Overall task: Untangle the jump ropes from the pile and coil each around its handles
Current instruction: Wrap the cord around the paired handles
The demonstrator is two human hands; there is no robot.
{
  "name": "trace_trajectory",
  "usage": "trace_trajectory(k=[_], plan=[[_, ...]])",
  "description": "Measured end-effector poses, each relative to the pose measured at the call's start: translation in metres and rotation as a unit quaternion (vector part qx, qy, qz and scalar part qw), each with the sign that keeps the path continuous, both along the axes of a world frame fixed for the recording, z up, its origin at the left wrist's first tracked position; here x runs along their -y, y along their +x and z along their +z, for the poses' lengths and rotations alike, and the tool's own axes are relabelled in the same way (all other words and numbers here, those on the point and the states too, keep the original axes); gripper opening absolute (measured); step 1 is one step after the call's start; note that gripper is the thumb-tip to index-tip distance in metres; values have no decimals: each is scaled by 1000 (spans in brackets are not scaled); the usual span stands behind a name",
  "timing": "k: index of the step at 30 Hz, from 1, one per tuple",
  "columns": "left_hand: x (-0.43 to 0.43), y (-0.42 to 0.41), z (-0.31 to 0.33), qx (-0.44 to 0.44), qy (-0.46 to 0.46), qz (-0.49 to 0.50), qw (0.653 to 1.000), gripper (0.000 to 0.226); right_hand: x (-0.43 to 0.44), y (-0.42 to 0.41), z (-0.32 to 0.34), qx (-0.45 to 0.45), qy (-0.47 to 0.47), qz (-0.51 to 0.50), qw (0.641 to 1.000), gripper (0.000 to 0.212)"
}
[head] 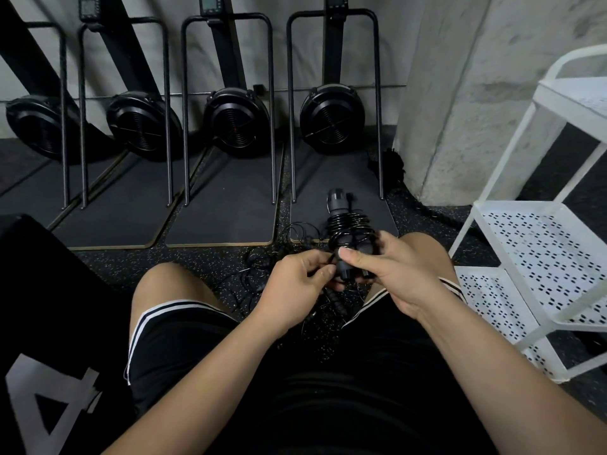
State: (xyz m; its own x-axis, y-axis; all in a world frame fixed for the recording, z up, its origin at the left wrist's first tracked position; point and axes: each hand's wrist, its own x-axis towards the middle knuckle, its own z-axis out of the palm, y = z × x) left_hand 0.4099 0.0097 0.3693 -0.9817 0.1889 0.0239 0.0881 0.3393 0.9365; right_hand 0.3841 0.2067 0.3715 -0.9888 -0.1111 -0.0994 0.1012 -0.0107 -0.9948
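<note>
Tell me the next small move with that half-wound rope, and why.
Probably tuck the rope's loose end under the last loops. The right hand grips the handles, already ringed by many coils, while the left hand pinches the thin cord beside them. More tangled ropes wait on the floor below.

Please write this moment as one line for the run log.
right hand: holds handles with rope coiled | left hand: pinches rope end | pile: still tangled on floor

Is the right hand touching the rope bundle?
Touching. The head view shows the right hand wrapped around the coiled jump rope bundle, thumb pressed on its handles.
</note>
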Motion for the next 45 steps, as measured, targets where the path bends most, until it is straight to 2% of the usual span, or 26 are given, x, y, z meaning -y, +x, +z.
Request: trace_trajectory(k=[2, 9, 13, 15, 19, 22, 24, 31, 35, 40, 45], plan=[[-1, 0, -1, 3, -4, 8, 1000, 18, 3, -1, -6, -24, 8, -29, 999, 76], [-6, 2, -2, 7, -5, 15, 1000, 11, 18, 5, -15, -86, -9, -62, 994, 59], [-1, -1, -3, -8, -38, 35, 999, 9, 23, 4, -24, -123, 44, -88, 988, 56], [3, -2, -2, 2, -41, 22, 999, 10, 22, 3, -22, -97, 43, -60, 992, 59], [7, 1, 8, 24, -22, -13, 999, 10, -4, -4, 2, 11, -17, 74, 997, 62], [7, 2, 13, 12, -36, -24, 999, 9, -21, -1, 18, 47, -3, 156, 987, 57], [5, 2, 14, 12, -38, -27, 999, 9, -25, 1, 18, 57, 5, 164, 985, 55], [-2, 7, 16, -14, -23, -24, 999, 12, -20, 1, 13, 36, -64, 69, 995, 65], [-2, 2, 11, -14, -22, -9, 1000, 11, -9, 2, 10, -5, -38, 9, 999, 71], [0, -1, 5, -34, -79, -4, 996, 9, 6, 4, -1, -68, -3, -65, 996, 61], [-4, -2, -1, -30, -62, 23, 997, 15, 19, 5, -9, -91, -5, -108, 990, 57]])
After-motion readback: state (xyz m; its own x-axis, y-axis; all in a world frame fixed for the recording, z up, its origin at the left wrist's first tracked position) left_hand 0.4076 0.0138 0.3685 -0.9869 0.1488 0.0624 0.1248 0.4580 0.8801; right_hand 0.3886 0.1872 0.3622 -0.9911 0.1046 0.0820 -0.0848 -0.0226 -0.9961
